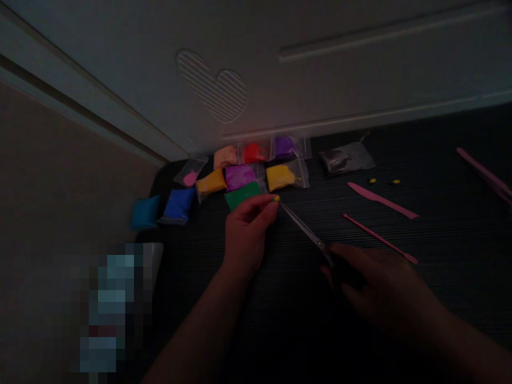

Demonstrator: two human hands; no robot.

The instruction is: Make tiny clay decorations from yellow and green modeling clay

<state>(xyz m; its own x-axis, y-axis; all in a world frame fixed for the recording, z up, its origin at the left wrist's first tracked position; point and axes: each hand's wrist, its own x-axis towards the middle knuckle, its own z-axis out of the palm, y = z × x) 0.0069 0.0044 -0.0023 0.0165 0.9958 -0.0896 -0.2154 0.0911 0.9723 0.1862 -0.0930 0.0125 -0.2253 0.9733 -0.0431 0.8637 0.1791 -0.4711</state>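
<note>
Scissors (319, 244), slim metal blades (298, 220), gripped by right hand (376, 277), left hand (247, 226) pinching yellow-green piece (276, 198), ridged tabletop (452, 229)

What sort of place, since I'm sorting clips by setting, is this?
Probably a home craft table: small bags of coloured, clay-like material, scissors in the right hand, and a heart-decorated panel behind suggest it.

Left hand (248, 232) is bare, and the left forearm (202, 320) too, slim at the wrist (239, 273) and getting thicker further back. Same deal with the right hand (372, 274) and right forearm (452, 328), bare skin and a smooth taper, though it's dark and finer details get lost.
</note>
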